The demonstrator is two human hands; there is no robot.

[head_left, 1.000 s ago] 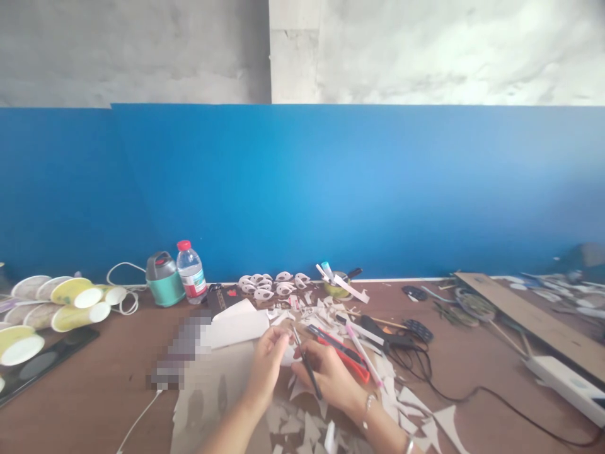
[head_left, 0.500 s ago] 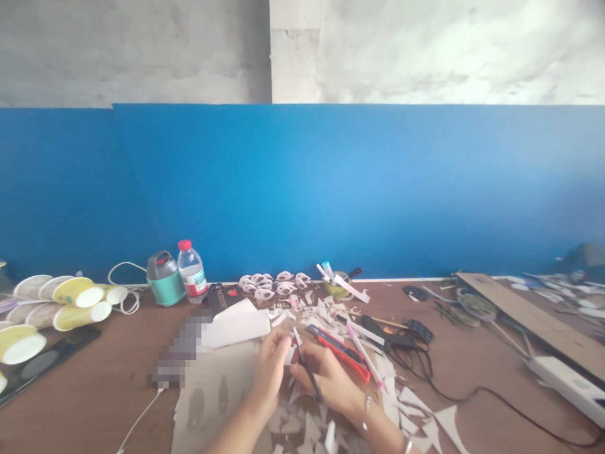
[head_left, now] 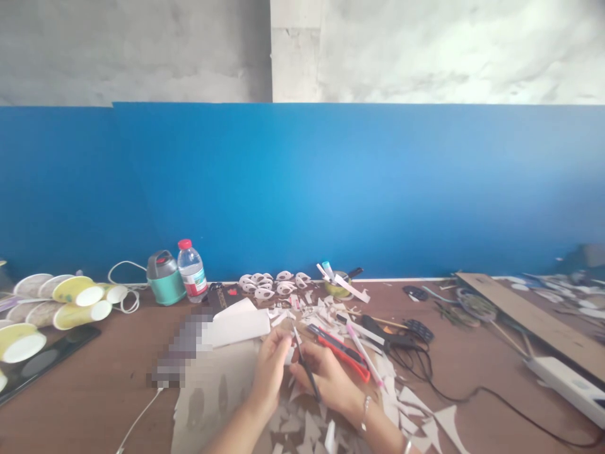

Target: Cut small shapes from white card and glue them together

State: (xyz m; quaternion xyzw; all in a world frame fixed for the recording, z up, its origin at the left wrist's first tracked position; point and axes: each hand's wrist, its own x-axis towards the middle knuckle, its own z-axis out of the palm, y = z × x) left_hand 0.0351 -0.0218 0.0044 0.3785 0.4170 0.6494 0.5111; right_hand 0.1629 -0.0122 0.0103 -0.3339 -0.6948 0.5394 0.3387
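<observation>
Pinching is done by the left hand (head_left: 269,362), lower centre of the frame: thumb and forefinger are brought together at a small white piece (head_left: 289,357), largely hidden. By the right hand (head_left: 328,377), just right of it, a slim dark-handled tool (head_left: 309,376) is held, fingers curled around the handle; its pale tip is slanted toward the upper left and set close by the left fingertips, contact not being clear. The white piece is situated in the narrow gap between both hands.

Adjacent items: a red-and-black utility knife (head_left: 348,359), laid just beyond the right hand; a pink pen (head_left: 363,353), placed to the right of that knife; pale scraps (head_left: 312,430), strewn below and around the hands; a grey sheet (head_left: 205,410), spread at lower left of centre; white cut-outs (head_left: 261,295), grouped above the hands near the blue partition (head_left: 302,189).
</observation>
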